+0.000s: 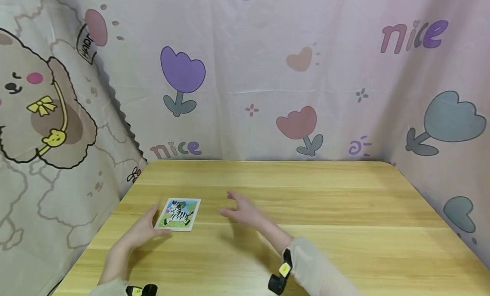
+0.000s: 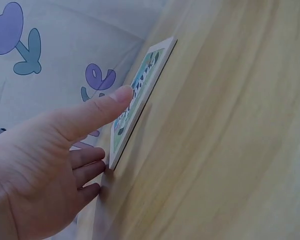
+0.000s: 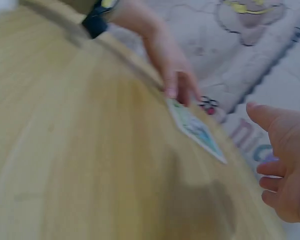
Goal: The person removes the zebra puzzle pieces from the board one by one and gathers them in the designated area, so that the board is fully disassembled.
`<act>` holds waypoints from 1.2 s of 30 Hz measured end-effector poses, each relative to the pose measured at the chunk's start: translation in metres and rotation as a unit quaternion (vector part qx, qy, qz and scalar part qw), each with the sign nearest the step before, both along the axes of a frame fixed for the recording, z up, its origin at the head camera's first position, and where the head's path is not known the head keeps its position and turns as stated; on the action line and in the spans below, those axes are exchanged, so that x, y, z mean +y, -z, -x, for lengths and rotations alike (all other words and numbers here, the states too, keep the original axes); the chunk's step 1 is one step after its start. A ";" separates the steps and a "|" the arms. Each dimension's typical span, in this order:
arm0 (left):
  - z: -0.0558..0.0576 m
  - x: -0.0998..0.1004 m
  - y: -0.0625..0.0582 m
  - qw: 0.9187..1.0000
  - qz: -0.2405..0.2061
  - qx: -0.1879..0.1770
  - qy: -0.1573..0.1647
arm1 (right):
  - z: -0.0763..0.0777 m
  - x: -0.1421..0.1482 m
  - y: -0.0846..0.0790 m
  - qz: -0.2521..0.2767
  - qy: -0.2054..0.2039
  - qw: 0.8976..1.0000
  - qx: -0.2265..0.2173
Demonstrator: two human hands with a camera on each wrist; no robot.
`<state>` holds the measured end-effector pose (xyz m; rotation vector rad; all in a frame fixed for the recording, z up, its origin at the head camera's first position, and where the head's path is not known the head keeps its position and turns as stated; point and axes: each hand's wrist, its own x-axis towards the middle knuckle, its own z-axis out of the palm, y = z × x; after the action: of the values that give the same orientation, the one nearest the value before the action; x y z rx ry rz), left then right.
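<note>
A square white-bordered board with a zebra picture lies flat on the left part of the wooden table. My left hand is at its left side, thumb along the near-left corner and fingers beside the left edge. From the left wrist view, the thumb overlaps the picture while the lower fingers are down by the table at the board's end. My right hand hovers over the table to the right of the board, thumb and fingers apart, holding nothing. Its shadow falls on the wood in the right wrist view.
The light wooden table has rounded far corners. Behind it hangs a pink printed curtain, and another with a cartoon animal hangs along the left edge. Black wrist cameras are strapped at both sleeves.
</note>
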<state>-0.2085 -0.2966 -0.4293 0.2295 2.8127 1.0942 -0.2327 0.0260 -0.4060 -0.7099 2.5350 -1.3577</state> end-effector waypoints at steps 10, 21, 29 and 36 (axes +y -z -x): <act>0.002 0.002 0.006 0.999 -0.031 0.015 0.029 | -0.017 -0.066 0.029 -0.093 -0.043 0.992 0.075; 0.005 0.006 0.007 1.000 -0.010 0.008 0.021 | -0.032 -0.092 0.033 -0.093 0.009 0.994 0.050; 0.003 0.012 0.004 1.000 0.007 0.000 0.021 | -0.032 -0.088 0.037 -0.116 0.026 0.991 0.062; 0.003 0.025 0.002 0.999 0.018 -0.004 0.039 | -0.027 -0.071 0.038 -0.066 0.027 0.997 0.040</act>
<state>-0.2116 -0.2720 -0.4312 0.3267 2.7878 1.0251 -0.2054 -0.0451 -0.4443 -0.6886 2.6948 -1.1874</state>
